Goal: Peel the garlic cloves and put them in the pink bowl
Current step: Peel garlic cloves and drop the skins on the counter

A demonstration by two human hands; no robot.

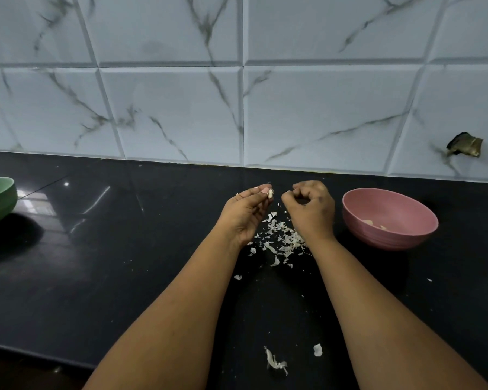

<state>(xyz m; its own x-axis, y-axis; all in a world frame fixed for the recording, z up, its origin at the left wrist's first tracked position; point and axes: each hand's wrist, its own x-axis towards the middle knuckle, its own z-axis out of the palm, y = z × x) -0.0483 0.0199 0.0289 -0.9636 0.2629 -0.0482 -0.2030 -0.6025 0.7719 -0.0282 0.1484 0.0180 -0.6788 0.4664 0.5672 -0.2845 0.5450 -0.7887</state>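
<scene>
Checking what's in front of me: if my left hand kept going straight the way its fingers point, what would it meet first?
Probably the tiled wall. The left hand, pinching a garlic clove, points away over bare counter; depth is hard to judge.

Garlic clove [270, 193]: small, pale cream, pinched at the fingertips of the left hand [247, 213], held above the black counter, apart from the bowl. Peel status unclear at this resolution.

Pink bowl [389, 237]: round, ribbed outer wall, upright on the counter, right of the clove. Inside, low on the near wall, a few pale pieces [373, 223], probably peeled cloves.
</scene>
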